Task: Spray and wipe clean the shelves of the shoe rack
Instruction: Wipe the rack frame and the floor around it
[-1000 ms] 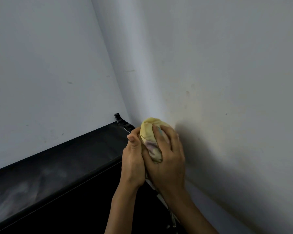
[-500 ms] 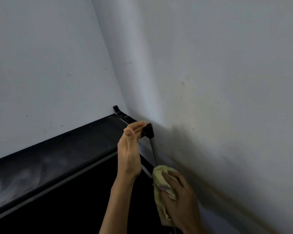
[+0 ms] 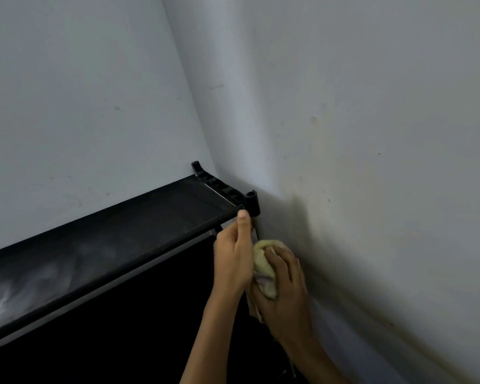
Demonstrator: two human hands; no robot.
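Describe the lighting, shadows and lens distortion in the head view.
Head view: dim, flat light; a soft shadow darkens the right wall beside the black corner bracket; the space under the top shelf is black, hiding detail; pale smears shine at the shelf's left end; the wall corner bows from the wide-angle lens; the right hand gripping the yellow cloth is slightly soft.

Right hand (image 3: 284, 286) grips cloth (image 3: 263, 268) beside rack post (image 3: 253, 203).
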